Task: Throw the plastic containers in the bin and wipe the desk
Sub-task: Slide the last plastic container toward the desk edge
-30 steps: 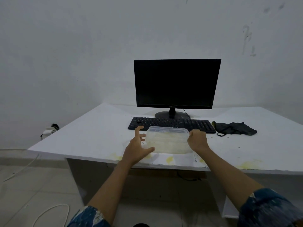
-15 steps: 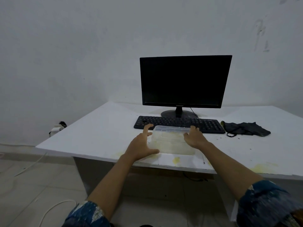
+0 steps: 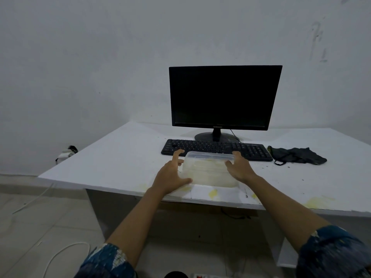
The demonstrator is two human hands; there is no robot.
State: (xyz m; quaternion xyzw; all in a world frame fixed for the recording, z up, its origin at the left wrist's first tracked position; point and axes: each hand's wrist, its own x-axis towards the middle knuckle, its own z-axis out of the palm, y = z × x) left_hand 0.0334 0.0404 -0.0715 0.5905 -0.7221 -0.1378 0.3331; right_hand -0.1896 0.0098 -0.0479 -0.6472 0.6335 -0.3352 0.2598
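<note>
Containers point(image 3: 210, 170) sit stacked at desk point(image 3: 124, 157) front edge, 6 o'clock of keyboard point(image 3: 216, 149), left hand point(image 3: 172, 175) and right hand point(image 3: 240, 169) spread against its ends (grip not confirmed), binning and wiping yellow stains point(image 3: 212, 193) both pending.

Bare grey wall point(image 3: 100, 57) — pale tiled floor point(image 3: 40, 227), dim light.

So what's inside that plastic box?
The box is cloudy, with a lid on. Something pale yellowish shows through, but what it is can't be told. Both hands cover its ends.
</note>
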